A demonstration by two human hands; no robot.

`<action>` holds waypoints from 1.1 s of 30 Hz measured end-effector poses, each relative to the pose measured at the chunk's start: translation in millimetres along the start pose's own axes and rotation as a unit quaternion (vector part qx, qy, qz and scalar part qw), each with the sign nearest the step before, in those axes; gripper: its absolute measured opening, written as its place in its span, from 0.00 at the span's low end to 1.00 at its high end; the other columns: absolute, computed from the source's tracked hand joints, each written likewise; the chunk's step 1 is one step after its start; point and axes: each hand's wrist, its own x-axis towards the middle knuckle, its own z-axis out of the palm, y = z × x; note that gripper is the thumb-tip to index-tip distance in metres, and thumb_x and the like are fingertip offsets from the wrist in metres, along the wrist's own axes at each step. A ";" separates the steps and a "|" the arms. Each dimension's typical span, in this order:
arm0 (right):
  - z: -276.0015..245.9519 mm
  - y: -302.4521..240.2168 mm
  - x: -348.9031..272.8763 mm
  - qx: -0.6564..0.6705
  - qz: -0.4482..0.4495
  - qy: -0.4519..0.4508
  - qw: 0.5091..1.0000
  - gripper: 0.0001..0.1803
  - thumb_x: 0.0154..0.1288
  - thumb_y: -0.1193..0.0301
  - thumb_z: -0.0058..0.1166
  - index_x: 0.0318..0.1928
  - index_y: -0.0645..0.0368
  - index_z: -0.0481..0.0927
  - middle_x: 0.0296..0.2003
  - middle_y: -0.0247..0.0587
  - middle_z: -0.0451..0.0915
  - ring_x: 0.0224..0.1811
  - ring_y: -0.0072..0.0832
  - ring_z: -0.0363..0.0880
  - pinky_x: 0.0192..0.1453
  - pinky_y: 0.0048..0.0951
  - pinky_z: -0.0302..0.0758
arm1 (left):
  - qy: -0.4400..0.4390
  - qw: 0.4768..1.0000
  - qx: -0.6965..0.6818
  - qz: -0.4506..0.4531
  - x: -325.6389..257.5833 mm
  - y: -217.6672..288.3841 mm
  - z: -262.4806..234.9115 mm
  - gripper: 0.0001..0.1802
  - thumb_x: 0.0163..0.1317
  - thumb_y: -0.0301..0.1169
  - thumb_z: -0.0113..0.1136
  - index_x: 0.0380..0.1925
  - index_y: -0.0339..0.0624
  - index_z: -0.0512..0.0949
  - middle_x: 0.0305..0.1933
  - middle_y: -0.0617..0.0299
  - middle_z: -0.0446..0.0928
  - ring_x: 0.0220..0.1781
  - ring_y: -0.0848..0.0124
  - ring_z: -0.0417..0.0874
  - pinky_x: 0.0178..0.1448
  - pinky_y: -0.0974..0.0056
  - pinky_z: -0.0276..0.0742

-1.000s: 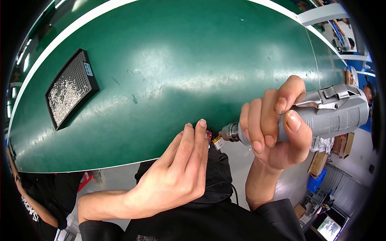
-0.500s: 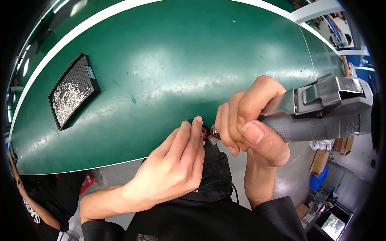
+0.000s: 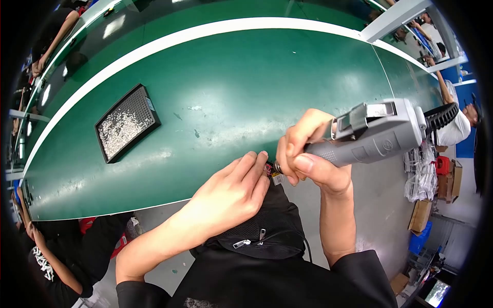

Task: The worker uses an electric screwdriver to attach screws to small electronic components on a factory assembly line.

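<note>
My right hand (image 3: 313, 156) is wrapped round a grey electric screwdriver (image 3: 382, 141) with a metal lever on its body. The screwdriver lies nearly level, its tip end pointing left toward my left hand and a black coiled cord leaving its rear. My left hand (image 3: 231, 187) is closed, fingers together, at the near edge of the green table. Between the hands shows a small reddish part (image 3: 268, 168), mostly hidden by the left fingers, close to the screwdriver's tip. A small pale tag (image 3: 278, 179) sits just below it.
A black perforated tray (image 3: 137, 98) with a heap of small silvery pieces stands on the green table (image 3: 226, 77) at the left. A black bag (image 3: 267, 231) is at my front. Other people are at the far left and right. Cardboard boxes (image 3: 421, 215) stand at the right.
The whole view has shifted, so the tray appears farther right. The screwdriver's rear has swung a little up and left, showing its cord. Both hands keep their holds near the table edge.
</note>
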 end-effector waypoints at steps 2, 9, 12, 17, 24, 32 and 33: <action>0.2 2.0 -1.5 0.023 -0.051 0.003 0.998 0.07 0.61 0.73 0.52 0.36 0.60 0.69 0.14 0.31 0.64 0.13 0.23 0.66 0.18 0.26 0.61 | 0.017 1.000 0.002 -0.009 -6.6 -2.2 0.1 0.14 0.48 0.25 0.58 0.36 0.26 0.78 0.51 0.43 0.77 0.53 0.56 0.78 0.56 0.59 0.78; -36.2 -18.9 -17.6 0.211 -0.137 0.123 0.960 0.07 0.67 0.70 0.48 0.38 0.56 0.64 0.15 0.27 0.61 0.13 0.18 0.61 0.26 0.24 0.63 | 0.044 0.992 0.014 -0.120 -74.8 0.1 -28.8 0.21 0.51 0.26 0.64 0.46 0.33 0.76 0.53 0.49 0.76 0.52 0.57 0.79 0.52 0.58 0.78; -52.0 3.7 -26.9 0.274 -0.124 0.163 0.940 0.06 0.68 0.72 0.47 0.39 0.57 0.64 0.15 0.28 0.60 0.14 0.18 0.61 0.27 0.24 0.63 | 0.114 0.924 0.044 -0.362 -133.3 -11.1 -43.7 0.22 0.49 0.25 0.67 0.47 0.36 0.76 0.51 0.51 0.78 0.50 0.54 0.79 0.51 0.56 0.77; -45.6 31.1 -40.5 0.334 -0.078 0.234 0.910 0.05 0.67 0.73 0.47 0.40 0.58 0.66 0.16 0.28 0.59 0.17 0.18 0.60 0.29 0.24 0.62 | 0.137 0.752 0.266 -0.588 -241.8 -78.6 -62.8 0.23 0.60 0.33 0.62 0.54 0.37 0.72 0.55 0.47 0.73 0.56 0.50 0.74 0.59 0.52 0.71; -43.6 36.3 -46.7 0.338 -0.078 0.249 0.904 0.05 0.66 0.73 0.47 0.39 0.58 0.66 0.17 0.29 0.60 0.17 0.18 0.60 0.29 0.24 0.62 | 0.179 0.819 0.234 -0.493 -164.3 -86.7 -86.4 0.19 0.58 0.24 0.61 0.51 0.40 0.74 0.55 0.50 0.71 0.55 0.54 0.74 0.56 0.55 0.72; -49.3 18.8 -48.9 0.325 -0.088 0.266 0.903 0.05 0.65 0.71 0.48 0.38 0.56 0.68 0.16 0.29 0.61 0.17 0.18 0.61 0.28 0.24 0.61 | 0.058 0.876 0.291 -0.380 -91.7 -130.0 -75.2 0.06 0.48 0.23 0.59 0.28 0.36 0.75 0.36 0.52 0.71 0.40 0.55 0.75 0.44 0.55 0.74; -48.2 24.0 -47.9 0.347 -0.073 0.252 0.901 0.05 0.63 0.71 0.50 0.37 0.55 0.70 0.15 0.29 0.62 0.16 0.19 0.61 0.29 0.26 0.62 | 0.052 0.876 0.302 -0.374 -99.6 -131.6 -73.9 0.05 0.46 0.23 0.59 0.26 0.36 0.74 0.33 0.52 0.71 0.40 0.55 0.75 0.44 0.55 0.74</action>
